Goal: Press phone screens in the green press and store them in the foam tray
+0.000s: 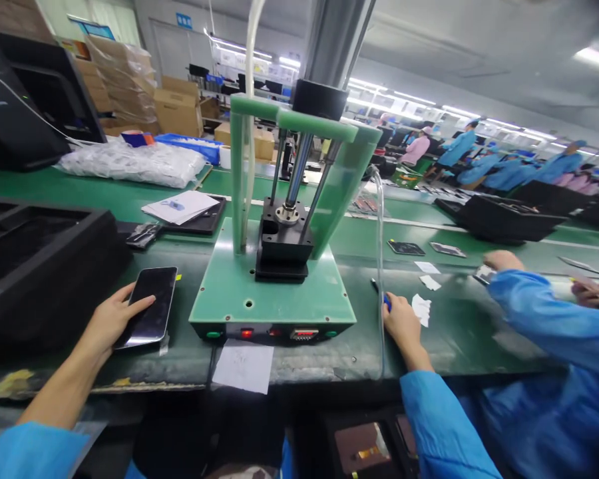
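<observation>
My left hand (pixel 112 320) rests on a black phone (pixel 152 303) that lies flat on the green bench left of a press; the thumb and fingers close round its lower edge. My right hand (pixel 402 322) lies on the bench to the right of the press, curled over a small blue and black object (pixel 385 299) next to a clear tube (pixel 380 266). The green press fixture (pixel 274 293) stands between my hands, its black head (pixel 283 243) down on the base plate. Red lights glow on its front panel.
A black foam tray (pixel 40 259) sits at the far left. Paper slips (pixel 422 307) and dark phone parts (pixel 405 247) lie to the right. A co-worker's blue sleeve (pixel 544 319) reaches in from the right. A white note (pixel 243 366) hangs at the front edge.
</observation>
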Action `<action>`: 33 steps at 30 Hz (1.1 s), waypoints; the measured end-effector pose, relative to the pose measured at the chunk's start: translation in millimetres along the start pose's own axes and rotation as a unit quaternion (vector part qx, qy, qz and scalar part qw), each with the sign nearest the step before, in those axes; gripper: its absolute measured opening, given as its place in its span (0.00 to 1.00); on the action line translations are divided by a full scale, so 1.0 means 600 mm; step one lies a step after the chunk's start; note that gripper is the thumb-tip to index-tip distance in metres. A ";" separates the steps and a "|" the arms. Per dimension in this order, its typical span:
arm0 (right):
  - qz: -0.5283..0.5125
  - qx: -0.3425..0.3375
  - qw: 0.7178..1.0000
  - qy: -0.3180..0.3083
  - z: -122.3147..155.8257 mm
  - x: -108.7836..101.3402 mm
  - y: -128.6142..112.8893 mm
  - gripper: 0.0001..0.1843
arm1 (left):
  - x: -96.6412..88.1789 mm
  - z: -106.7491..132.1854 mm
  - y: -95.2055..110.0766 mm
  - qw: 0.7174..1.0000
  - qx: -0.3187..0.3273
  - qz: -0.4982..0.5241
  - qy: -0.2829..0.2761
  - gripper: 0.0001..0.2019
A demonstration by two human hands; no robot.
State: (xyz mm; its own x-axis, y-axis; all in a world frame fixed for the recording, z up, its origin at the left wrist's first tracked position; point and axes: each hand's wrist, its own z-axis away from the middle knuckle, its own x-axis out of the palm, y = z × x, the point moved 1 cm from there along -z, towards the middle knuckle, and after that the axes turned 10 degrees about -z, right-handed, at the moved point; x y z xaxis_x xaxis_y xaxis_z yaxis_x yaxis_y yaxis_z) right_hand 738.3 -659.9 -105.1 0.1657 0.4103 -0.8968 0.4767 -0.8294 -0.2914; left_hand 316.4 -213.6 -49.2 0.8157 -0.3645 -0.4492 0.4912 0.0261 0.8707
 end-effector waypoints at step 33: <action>-0.057 0.124 0.987 0.083 -0.014 -0.028 0.032 0.19 | 0.011 0.023 -0.009 0.991 -0.015 0.135 -0.006 0.40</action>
State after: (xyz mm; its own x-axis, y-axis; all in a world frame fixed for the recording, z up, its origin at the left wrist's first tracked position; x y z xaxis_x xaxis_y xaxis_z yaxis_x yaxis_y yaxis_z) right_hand 752.1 -679.5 -93.1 0.2715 0.5463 -0.7924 0.2777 -0.8328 -0.4790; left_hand 314.9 -228.9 -53.8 0.9149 -0.3521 -0.1973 0.2641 0.1528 0.9523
